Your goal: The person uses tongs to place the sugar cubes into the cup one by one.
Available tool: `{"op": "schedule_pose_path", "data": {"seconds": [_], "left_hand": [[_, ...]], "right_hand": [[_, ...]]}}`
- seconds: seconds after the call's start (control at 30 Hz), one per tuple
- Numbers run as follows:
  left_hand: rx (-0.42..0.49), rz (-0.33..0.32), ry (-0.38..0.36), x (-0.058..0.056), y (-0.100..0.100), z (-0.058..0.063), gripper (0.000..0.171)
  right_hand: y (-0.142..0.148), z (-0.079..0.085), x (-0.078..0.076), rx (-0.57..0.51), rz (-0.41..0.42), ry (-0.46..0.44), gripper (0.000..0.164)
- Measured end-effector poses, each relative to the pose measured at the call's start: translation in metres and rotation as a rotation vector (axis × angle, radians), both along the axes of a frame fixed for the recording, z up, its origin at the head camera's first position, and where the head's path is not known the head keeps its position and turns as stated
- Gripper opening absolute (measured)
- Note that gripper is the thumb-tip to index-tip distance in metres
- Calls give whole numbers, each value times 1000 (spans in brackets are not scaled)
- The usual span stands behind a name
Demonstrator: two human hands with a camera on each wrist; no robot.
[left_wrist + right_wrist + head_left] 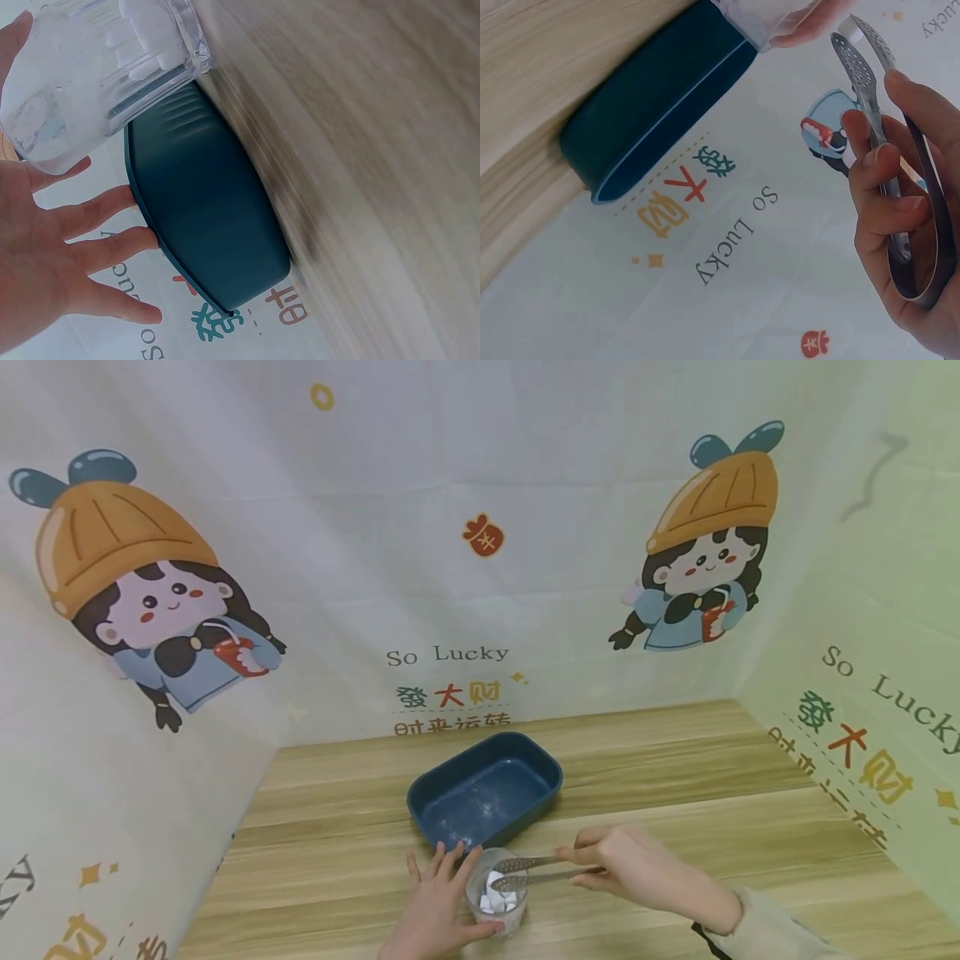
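A clear plastic cup [517, 927] with several small white pieces [497, 903] inside stands near the front of the table. My left hand [435, 906] holds the cup between thumb and index finger, while its other fingers spread toward the dark blue tray [442, 814]. In the left wrist view those fingertips overlap the tray's rim. My right hand [630, 864] grips metal tongs [881, 135] with perforated tips. In the head view the tips are over the cup's mouth. A white piece [850, 28] appears between them in the right wrist view.
Right behind the cup, the tray lies at an angle on the wood-grain table [645, 777]. White cloth [562, 560] printed with cartoon figures and lettering hangs at the back and along both sides.
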State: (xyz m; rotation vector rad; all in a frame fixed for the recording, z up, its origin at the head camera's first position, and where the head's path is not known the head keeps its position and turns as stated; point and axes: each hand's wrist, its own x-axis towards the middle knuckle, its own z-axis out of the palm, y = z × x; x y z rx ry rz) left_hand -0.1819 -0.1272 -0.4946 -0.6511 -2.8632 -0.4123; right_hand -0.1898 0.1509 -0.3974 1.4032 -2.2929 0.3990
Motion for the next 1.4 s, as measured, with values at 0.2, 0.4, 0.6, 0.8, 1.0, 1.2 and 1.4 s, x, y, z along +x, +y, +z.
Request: {"op": "schedule_pose_path", "data": {"seconds": [0.2,0.4,0.6,0.8,1.0,1.2,1.4], "left_hand": [[16,-9,-29,0,-1,0,96],[22,-11,-35,0,-2,1,95],[21,-13,-19,0,-1,1,95],[23,-13,-14,0,-1,2,95],[18,-10,-20,-1,-1,0,95],[6,1,-14,0,0,0,95],[6,-3,12,0,0,0,95]], "right_hand": [[-1,-3,-1,-1,8,-2,29],[-2,-4,-2,-4,5,-11,29],[-1,-5,-2,-13,11,-9,29],[0,-6,-2,-20,21,-6,29],[1,-9,-2,-31,14,-29,30],[4,-8,-1,-53,28,-43,33],[7,-6,0,-57,23,-54,32]]}}
